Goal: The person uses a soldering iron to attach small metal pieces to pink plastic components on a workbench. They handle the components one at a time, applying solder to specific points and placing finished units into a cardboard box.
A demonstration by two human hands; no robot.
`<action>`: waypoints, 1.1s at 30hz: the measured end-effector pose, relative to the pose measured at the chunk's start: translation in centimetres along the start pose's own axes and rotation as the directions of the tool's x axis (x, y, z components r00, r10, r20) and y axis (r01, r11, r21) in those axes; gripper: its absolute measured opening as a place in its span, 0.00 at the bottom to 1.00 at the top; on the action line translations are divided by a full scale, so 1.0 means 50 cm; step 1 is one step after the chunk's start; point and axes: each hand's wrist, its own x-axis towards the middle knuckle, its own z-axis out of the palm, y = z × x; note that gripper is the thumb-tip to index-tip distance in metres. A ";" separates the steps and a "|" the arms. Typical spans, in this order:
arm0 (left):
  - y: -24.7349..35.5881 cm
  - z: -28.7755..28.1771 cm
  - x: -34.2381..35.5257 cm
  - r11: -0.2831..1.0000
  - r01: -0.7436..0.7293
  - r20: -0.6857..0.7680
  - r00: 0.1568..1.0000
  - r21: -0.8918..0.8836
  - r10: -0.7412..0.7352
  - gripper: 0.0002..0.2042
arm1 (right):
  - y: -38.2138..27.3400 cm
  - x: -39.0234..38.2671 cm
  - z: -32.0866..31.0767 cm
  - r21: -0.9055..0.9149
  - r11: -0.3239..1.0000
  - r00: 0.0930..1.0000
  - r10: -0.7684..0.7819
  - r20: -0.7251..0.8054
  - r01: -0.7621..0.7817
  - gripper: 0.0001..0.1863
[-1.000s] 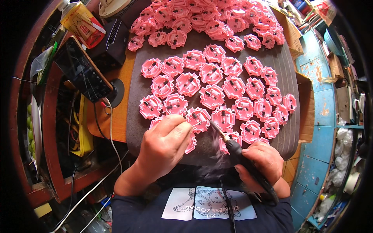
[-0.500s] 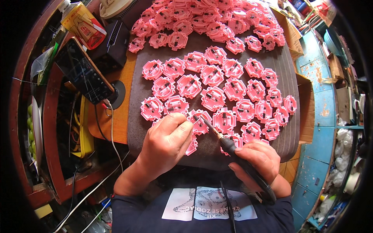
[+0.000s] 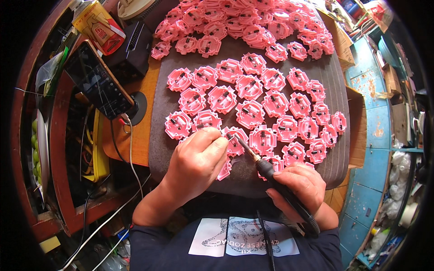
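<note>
My right hand [image 3: 300, 184] is wrapped round the black handle of a soldering iron [image 3: 266, 169]. The iron's metal tip points up and left, into a pink plastic part [image 3: 235, 150] with small components inside. Left of that part, my left hand [image 3: 193, 158] is closed in a pinch. A thin silvery solder wire [image 3: 228, 136] seems to stick out from its fingertips near the iron's tip; most of it is hidden by the fingers. Rows of similar pink parts [image 3: 251, 114] lie around both hands, each with a small black and pale piece inside.
A heap of pink parts [image 3: 235, 22] covers the far end of the dark mat [image 3: 181, 61]. On the left are a phone [image 3: 97, 81] on a round stand, a black box [image 3: 131, 49], a carton [image 3: 99, 28] and a white cable [image 3: 131, 158]. Blue drawers [image 3: 368, 180] stand at right.
The whole view has shifted slightly, moving the parts a little to the right. Both hands keep nearly the same pose, and the iron's tip stays at the same pink part.
</note>
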 end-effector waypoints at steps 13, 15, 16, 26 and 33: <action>0.019 -0.026 -0.011 0.998 0.058 -0.055 0.997 -0.011 -0.058 0.12 | 0.001 0.001 -0.002 0.004 1.000 1.000 0.009 -0.003 -0.009 0.22; 0.021 -0.029 -0.016 0.997 0.068 -0.075 0.995 -0.021 -0.070 0.13 | 0.001 0.002 -0.001 0.004 1.000 1.000 0.009 0.001 -0.009 0.22; 0.020 -0.029 -0.017 0.998 0.055 -0.083 0.995 -0.025 -0.057 0.13 | 0.002 0.002 0.000 0.000 1.000 1.000 0.007 0.004 -0.007 0.21; 0.019 -0.028 -0.026 0.995 0.076 -0.093 0.992 -0.061 -0.081 0.12 | -0.002 0.006 -0.002 -0.005 1.000 1.000 0.002 0.027 -0.002 0.23; 0.016 -0.034 -0.032 0.996 0.061 -0.084 0.994 -0.068 -0.066 0.12 | -0.008 -0.005 -0.012 -0.015 0.999 0.999 0.041 0.003 -0.041 0.23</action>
